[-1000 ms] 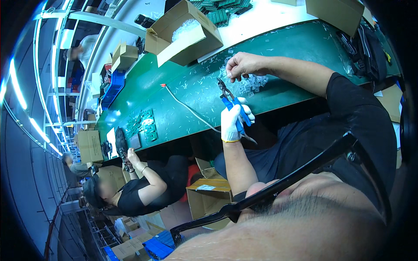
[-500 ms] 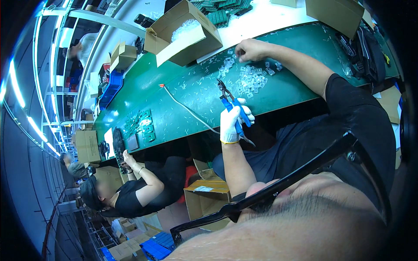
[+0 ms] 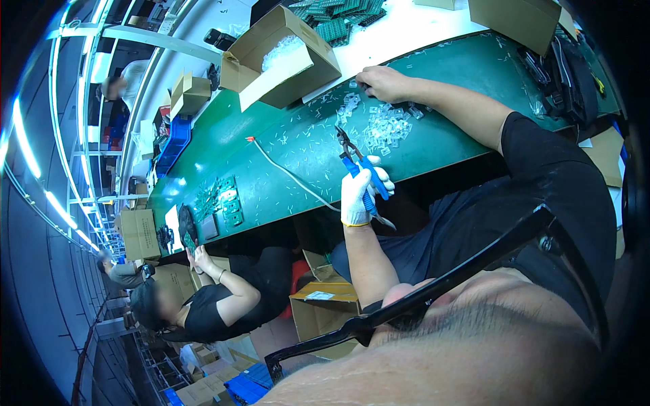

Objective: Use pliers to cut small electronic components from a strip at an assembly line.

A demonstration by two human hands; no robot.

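My left hand [image 3: 359, 193], in a white glove with a blue coating, grips a pair of blue-handled cutting pliers [image 3: 353, 157] beside the table's near edge. The plier jaws point up over the table and stand slightly apart, with nothing visible between them. My right hand [image 3: 384, 84], bare, rests low over the table with its fingers curled together. Whatever it pinches is hidden. Right below it lies a pile of small clear plastic pieces [image 3: 387, 127]. A smaller group of the same pieces [image 3: 348, 107] lies left of the pile.
White slivers litter the green tabletop [image 3: 447, 139]. An open cardboard box [image 3: 271, 84] with clear pieces stands beyond my hands. A grey cable [image 3: 291, 174] with an orange tip crosses the table. Green circuit boards [image 3: 230, 203] lie near a seated co-worker [image 3: 210, 304]. A black bag [image 3: 569, 81] sits at right.
My right hand has shifted slightly left and nearer, its fingers lower by the clear pieces. My left hand keeps its grip on the pliers almost unmoved. The co-worker's hands have moved a little.
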